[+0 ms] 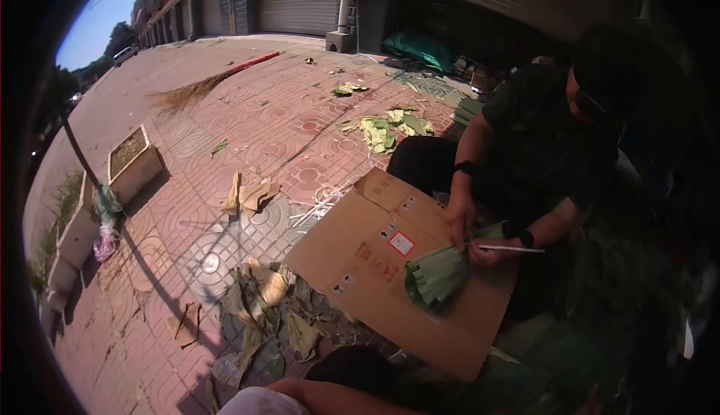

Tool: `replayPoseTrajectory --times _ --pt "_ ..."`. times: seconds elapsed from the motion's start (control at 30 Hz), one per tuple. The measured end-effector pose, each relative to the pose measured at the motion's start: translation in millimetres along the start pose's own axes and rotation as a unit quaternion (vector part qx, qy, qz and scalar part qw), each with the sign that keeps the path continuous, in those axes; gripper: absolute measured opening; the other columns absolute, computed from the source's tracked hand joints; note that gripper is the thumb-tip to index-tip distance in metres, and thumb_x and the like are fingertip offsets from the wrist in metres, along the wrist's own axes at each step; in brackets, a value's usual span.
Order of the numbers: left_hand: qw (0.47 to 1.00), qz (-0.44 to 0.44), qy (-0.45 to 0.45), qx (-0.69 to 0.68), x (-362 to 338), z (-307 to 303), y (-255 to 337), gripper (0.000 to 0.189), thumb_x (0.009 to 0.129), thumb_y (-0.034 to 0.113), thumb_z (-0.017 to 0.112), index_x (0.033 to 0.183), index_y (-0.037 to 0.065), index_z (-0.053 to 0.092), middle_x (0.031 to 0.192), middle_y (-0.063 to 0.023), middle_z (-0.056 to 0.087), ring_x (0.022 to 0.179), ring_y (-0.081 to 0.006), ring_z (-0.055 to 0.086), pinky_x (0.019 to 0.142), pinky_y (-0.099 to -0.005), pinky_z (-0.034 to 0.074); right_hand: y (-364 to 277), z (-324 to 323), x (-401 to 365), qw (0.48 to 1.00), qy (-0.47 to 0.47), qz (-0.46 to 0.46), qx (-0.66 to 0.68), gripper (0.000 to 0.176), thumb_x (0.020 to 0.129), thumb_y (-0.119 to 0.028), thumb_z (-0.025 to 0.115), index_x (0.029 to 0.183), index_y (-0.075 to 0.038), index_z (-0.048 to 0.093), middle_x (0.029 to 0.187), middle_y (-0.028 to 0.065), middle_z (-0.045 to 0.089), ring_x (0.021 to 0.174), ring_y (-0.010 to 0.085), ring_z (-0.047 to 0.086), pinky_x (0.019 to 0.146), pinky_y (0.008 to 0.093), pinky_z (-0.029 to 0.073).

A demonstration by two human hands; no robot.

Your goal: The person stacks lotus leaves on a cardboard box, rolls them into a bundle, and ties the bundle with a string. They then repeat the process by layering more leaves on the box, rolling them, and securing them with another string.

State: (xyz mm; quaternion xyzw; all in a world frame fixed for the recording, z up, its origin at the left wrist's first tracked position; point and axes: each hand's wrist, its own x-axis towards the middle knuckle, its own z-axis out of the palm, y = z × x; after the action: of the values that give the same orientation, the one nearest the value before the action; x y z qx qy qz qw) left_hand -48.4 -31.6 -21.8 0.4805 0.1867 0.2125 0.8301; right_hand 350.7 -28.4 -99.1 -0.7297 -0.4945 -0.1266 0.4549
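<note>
Along the bottom edge a white sleeve (259,402) and a bare forearm (341,398) of mine show, beside a dark knee (352,370). Neither my left hand nor my right hand can be made out; the lower right is deep in shadow. Across from me, another person in dark clothes (540,122) sits bent over a flattened cardboard sheet (360,265). That person's hands (472,239) grip a bundle of layered green leaves (436,276) at its narrow end. A thin white strip (514,248) sticks out from those hands.
Withered leaves (300,325) lie heaped left of the cardboard, with more leaf scraps (379,134) beyond. White strips (322,205) lie by its far corner. A broom (217,81) rests on the paving. Planters (135,164) line the left; a green sack (420,49) is near the shutters.
</note>
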Motion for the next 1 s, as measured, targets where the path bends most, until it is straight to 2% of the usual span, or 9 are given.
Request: replayPoseTrajectory --times 0.03,0.07,0.1,0.2,0.37,0.47,0.67,0.77,1.0 --pt "1.0 -0.001 0.004 -0.007 -1.7 -0.7 0.8 0.051 0.08 0.024 0.069 0.108 -0.014 0.049 0.065 -0.0002 0.046 0.062 -0.0095 0.041 0.057 -0.0301 0.041 3.4 13.8 2.4 0.996 0.02 -0.083 -0.016 0.039 0.093 -0.023 0.058 0.121 0.004 0.057 0.112 0.0119 0.063 0.1 0.0184 0.059 0.086 0.0322 0.047" --pt "1.0 -0.011 0.018 -0.023 -6.7 3.2 4.6 0.059 0.079 0.023 0.07 0.115 -0.015 0.043 0.068 -0.0008 0.047 0.064 -0.0099 0.043 0.057 -0.0298 0.041 5.3 2.4 -4.8 0.998 0.029 0.061 -0.002 0.042 0.092 -0.028 0.06 0.118 0.005 0.057 0.11 0.0133 0.063 0.096 0.02 0.058 0.087 0.0326 0.046" --pt "0.998 -0.022 0.04 -0.036 -13.4 6.1 12.4 0.067 0.079 0.022 0.071 0.122 -0.017 0.037 0.071 -0.0014 0.049 0.066 -0.0104 0.045 0.058 -0.0294 0.042 -102.7 -13.9 -7.8 0.978 0.042 0.203 0.015 0.046 0.091 -0.032 0.061 0.115 0.007 0.058 0.109 0.0147 0.063 0.092 0.0216 0.058 0.089 0.0331 0.046" --pt "0.998 -0.043 0.036 -0.04 -20.3 1.3 25.0 0.079 0.078 0.021 0.072 0.131 -0.019 0.029 0.076 -0.0036 0.052 0.071 -0.0122 0.05 0.061 -0.0287 0.044 -247.6 -30.7 -2.2 0.969 -0.026 0.193 0.151 0.039 0.094 -0.022 0.06 0.116 0.01 0.058 0.113 0.0204 0.064 0.095 0.0241 0.058 0.088 0.0338 0.044" --pt "0.989 -0.014 0.137 0.048 -4.0 11.4 -10.4 0.07 0.078 0.021 0.071 0.125 -0.017 0.036 0.079 -0.005 0.052 0.076 -0.015 0.05 0.066 -0.0291 0.044 -188.2 -27.3 -0.2 0.957 -0.02 0.166 0.239 0.042 0.092 -0.025 0.06 0.119 0.007 0.056 0.113 0.0115 0.062 0.097 0.0171 0.057 0.088 0.0302 0.044" --pt "0.999 -0.041 0.02 0.012 -6.4 3.2 13.4 0.061 0.079 0.022 0.071 0.117 -0.015 0.041 0.083 -0.0071 0.052 0.08 -0.0162 0.048 0.069 -0.0304 0.044 -186.4 -29.9 -2.3 0.954 -0.01 0.169 0.245 0.038 0.094 -0.022 0.058 0.116 0.008 0.056 0.112 0.0116 0.061 0.096 0.0173 0.056 0.087 0.0304 0.044" --pt "0.994 -0.107 -0.013 0.023 -0.7 3.9 17.5 0.066 0.078 0.028 0.072 0.118 -0.014 0.041 0.096 -0.0103 0.05 0.09 -0.0167 0.046 0.073 -0.0315 0.044 -184.1 -33.7 -1.9 0.945 -0.006 0.176 0.274 0.037 0.095 -0.021 0.056 0.117 0.009 0.055 0.112 0.0119 0.061 0.097 0.0173 0.056 0.087 0.0303 0.044" --pt "0.993 -0.057 0.085 0.06 2.3 13.4 -3.9 0.066 0.078 0.03 0.073 0.117 -0.014 0.042 0.094 -0.0089 0.05 0.088 -0.0154 0.047 0.07 -0.0313 0.043 -182.7 -35.7 -2.1 0.946 -0.007 0.171 0.275 0.037 0.095 -0.02 0.055 0.119 0.008 0.055 0.113 0.0112 0.061 0.097 0.0167 0.057 0.087 0.03 0.044" --pt "0.992 -0.091 0.02 0.08 8.9 9.6 3.6 0.056 0.079 0.032 0.072 0.105 -0.008 0.043 0.087 -0.006 0.041 0.081 -0.0162 0.04 0.064 -0.0328 0.04 -175.2 -41.1 -3.1 0.946 -0.003 0.181 0.27 0.035 0.095 -0.019 0.055 0.117 0.009 0.055 0.11 0.0112 0.062 0.094 0.016 0.056 0.085 0.0292 0.044"
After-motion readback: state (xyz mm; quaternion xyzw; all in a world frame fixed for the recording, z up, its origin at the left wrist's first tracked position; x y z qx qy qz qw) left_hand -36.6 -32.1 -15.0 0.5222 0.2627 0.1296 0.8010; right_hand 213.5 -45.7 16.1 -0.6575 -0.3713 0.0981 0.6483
